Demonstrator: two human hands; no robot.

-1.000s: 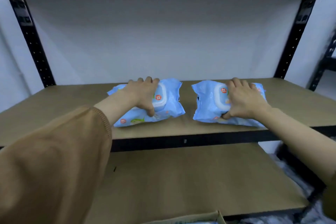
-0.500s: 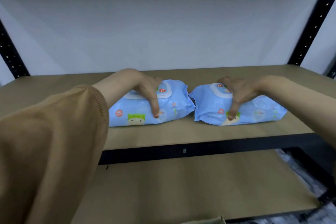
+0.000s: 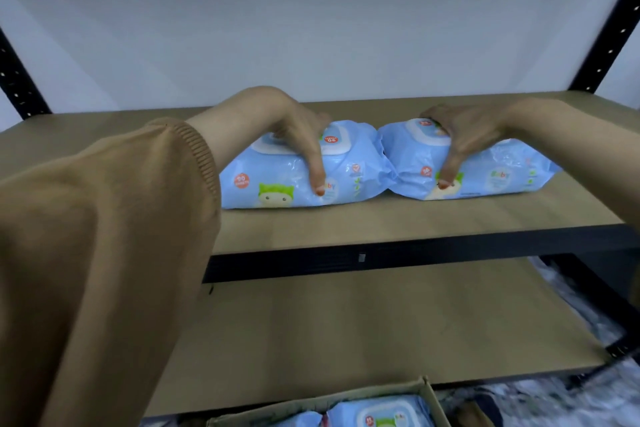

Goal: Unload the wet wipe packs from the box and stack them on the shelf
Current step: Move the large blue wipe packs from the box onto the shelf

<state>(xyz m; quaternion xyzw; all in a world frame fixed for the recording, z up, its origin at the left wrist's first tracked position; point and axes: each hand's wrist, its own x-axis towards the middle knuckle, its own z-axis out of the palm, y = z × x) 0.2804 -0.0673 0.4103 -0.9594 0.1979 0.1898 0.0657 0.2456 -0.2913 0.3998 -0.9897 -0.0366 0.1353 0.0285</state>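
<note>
Both packs have slid toward each other since a second ago, when a clear gap lay between them; their crimped ends now touch at the middle of the shelf. More of the box shows at the bottom edge as well.

Nearest, a tan sleeve fills the lower left. Below it, the cardboard box stands open with more blue packs in the box, lids up. Behind the box runs the bare lower shelf, with a black beam across its top.

On the upper shelf the left pack and the right pack lie flat side by side, white flip lids up and printed fronts facing out. The left hand grips the left pack, fingers curled over the lid and thumb pressed down the front face. The right hand holds the right pack in the same way, fingers over the top and thumb on the front.

Black perforated uprights stand at both rear corners, with a white wall behind.
</note>
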